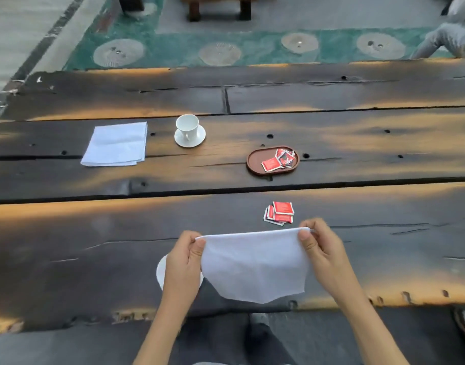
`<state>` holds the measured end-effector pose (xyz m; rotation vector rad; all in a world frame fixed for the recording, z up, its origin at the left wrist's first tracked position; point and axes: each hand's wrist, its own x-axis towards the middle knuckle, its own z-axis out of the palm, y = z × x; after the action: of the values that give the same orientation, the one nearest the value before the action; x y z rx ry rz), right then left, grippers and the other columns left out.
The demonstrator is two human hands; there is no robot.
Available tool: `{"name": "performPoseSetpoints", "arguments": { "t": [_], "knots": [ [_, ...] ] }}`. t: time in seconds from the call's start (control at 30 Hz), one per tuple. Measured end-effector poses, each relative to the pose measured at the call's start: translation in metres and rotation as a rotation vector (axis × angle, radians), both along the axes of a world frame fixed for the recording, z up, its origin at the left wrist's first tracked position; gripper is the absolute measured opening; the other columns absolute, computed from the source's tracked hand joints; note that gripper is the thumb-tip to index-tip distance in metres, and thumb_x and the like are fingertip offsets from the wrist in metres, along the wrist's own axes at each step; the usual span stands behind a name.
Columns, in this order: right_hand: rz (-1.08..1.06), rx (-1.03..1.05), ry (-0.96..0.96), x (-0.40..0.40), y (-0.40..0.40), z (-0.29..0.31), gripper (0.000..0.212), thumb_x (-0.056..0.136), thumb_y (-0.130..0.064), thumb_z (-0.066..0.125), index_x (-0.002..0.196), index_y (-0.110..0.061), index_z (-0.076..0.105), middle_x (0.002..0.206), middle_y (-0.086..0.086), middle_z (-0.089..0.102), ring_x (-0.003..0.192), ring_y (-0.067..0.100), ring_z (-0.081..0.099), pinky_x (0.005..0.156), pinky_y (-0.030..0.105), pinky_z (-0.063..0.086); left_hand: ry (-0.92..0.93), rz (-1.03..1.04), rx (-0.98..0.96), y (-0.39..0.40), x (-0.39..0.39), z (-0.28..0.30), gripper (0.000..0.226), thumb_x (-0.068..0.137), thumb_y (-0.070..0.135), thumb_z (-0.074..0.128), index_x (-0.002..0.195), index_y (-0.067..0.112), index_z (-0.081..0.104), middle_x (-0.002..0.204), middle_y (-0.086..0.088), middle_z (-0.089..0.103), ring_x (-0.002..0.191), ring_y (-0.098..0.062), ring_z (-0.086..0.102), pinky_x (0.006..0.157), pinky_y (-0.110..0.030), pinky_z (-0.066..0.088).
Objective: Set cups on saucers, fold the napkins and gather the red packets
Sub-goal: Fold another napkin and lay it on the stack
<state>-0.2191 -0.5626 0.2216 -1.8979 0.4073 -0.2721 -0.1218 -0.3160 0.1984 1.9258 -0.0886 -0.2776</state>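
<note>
My left hand point(184, 262) and my right hand point(322, 248) each pinch a top corner of a white napkin point(255, 267), which hangs stretched between them above the table's near edge. Part of a white saucer point(160, 272) shows behind my left hand. A stack of red packets point(279, 212) lies just beyond the napkin. Farther back, more red packets point(278, 159) lie in a brown oval tray point(255, 160). A white cup point(187, 125) stands on its saucer point(198, 139). A folded white napkin point(116, 144) lies flat at the back left.
The dark plank table point(357, 143) has gaps and holes between its boards. Beyond it are a green patterned rug point(252, 46) and a wooden stool's legs point(218, 9). A person's grey-clothed limb point(447, 38) shows at the far right.
</note>
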Motion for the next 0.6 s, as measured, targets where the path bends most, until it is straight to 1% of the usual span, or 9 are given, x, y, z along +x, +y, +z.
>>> {"name": "performPoseSetpoints", "arguments": {
  "t": [0.07, 0.13, 0.17, 0.23, 0.3, 0.33, 0.4, 0.5, 0.6],
  "knots": [
    [0.028, 0.052, 0.099, -0.015, -0.010, -0.024, 0.020, 0.104, -0.028, 0.050, 0.088, -0.020, 0.060, 0.083, -0.001, 0.064, 0.072, 0.004, 0.054, 0.062, 0.018, 0.040, 0.081, 0.028, 0.055, -0.003, -0.019, -0.022, 0.024, 0.095, 0.035, 0.050, 0.083, 0.018, 0.061, 0.079, -0.001, 0.065, 0.066, -0.008, 0.054, 0.066, -0.033, 0.046],
    [0.042, 0.101, 0.193, -0.019, -0.018, -0.048, 0.020, 0.104, -0.025, 0.052, 0.087, -0.019, 0.062, 0.082, -0.001, 0.065, 0.070, 0.003, 0.055, 0.061, 0.015, 0.041, 0.145, 0.059, 0.107, -0.007, -0.029, -0.044, 0.023, 0.101, 0.027, 0.053, 0.080, 0.022, 0.061, 0.070, 0.008, 0.062, 0.064, -0.005, 0.052, 0.060, -0.020, 0.041],
    [0.038, 0.123, 0.242, -0.017, -0.020, -0.060, 0.020, 0.104, -0.023, 0.053, 0.086, -0.018, 0.062, 0.078, -0.001, 0.064, 0.067, 0.003, 0.053, 0.058, 0.014, 0.040, 0.172, 0.073, 0.139, -0.010, -0.029, -0.054, 0.025, 0.103, 0.022, 0.053, 0.079, 0.022, 0.059, 0.066, 0.009, 0.060, 0.063, -0.006, 0.050, 0.058, -0.020, 0.039],
    [0.004, 0.147, 0.330, -0.001, -0.024, -0.086, 0.020, 0.103, -0.019, 0.052, 0.085, -0.014, 0.059, 0.073, -0.001, 0.057, 0.062, 0.006, 0.047, 0.055, 0.017, 0.037, 0.213, 0.078, 0.229, -0.019, -0.016, -0.075, 0.027, 0.103, 0.019, 0.051, 0.077, 0.021, 0.056, 0.065, 0.005, 0.056, 0.065, -0.014, 0.049, 0.058, -0.028, 0.038],
    [-0.055, 0.127, 0.401, 0.027, -0.029, -0.115, 0.020, 0.101, -0.017, 0.051, 0.084, -0.007, 0.056, 0.071, -0.002, 0.051, 0.064, 0.011, 0.042, 0.056, 0.025, 0.034, 0.230, 0.040, 0.337, -0.034, 0.010, -0.097, 0.026, 0.103, 0.019, 0.048, 0.078, 0.017, 0.054, 0.070, 0.002, 0.057, 0.072, -0.023, 0.051, 0.061, -0.037, 0.039],
    [-0.087, 0.117, 0.438, 0.041, -0.030, -0.129, 0.020, 0.100, -0.015, 0.052, 0.082, -0.006, 0.054, 0.071, -0.001, 0.049, 0.066, 0.015, 0.041, 0.057, 0.029, 0.033, 0.233, 0.014, 0.399, -0.041, 0.024, -0.109, 0.024, 0.102, 0.018, 0.046, 0.080, 0.014, 0.054, 0.075, -0.002, 0.060, 0.078, -0.028, 0.054, 0.065, -0.040, 0.040],
    [-0.125, 0.085, 0.521, 0.065, -0.031, -0.156, 0.023, 0.097, -0.014, 0.053, 0.076, -0.008, 0.047, 0.069, 0.001, 0.043, 0.069, 0.021, 0.038, 0.057, 0.032, 0.028, 0.247, -0.034, 0.543, -0.053, 0.048, -0.133, 0.020, 0.101, 0.015, 0.041, 0.085, 0.008, 0.052, 0.090, -0.012, 0.063, 0.090, -0.037, 0.054, 0.072, -0.043, 0.043],
    [-0.118, -0.033, 0.601, 0.078, -0.033, -0.182, 0.033, 0.092, -0.018, 0.057, 0.068, -0.014, 0.035, 0.064, -0.001, 0.039, 0.070, 0.024, 0.037, 0.052, 0.032, 0.023, 0.289, -0.088, 0.709, -0.065, 0.071, -0.158, 0.020, 0.099, 0.012, 0.037, 0.091, 0.003, 0.053, 0.100, -0.018, 0.063, 0.094, -0.038, 0.053, 0.072, -0.042, 0.043],
    [-0.158, -0.069, 0.616, 0.075, -0.033, -0.192, 0.034, 0.088, -0.020, 0.059, 0.063, -0.018, 0.035, 0.061, -0.004, 0.041, 0.073, 0.025, 0.039, 0.051, 0.031, 0.024, 0.283, -0.070, 0.749, -0.068, 0.080, -0.169, 0.022, 0.098, 0.015, 0.040, 0.093, 0.006, 0.058, 0.101, -0.014, 0.064, 0.092, -0.035, 0.051, 0.071, -0.040, 0.043]
  ]
}}
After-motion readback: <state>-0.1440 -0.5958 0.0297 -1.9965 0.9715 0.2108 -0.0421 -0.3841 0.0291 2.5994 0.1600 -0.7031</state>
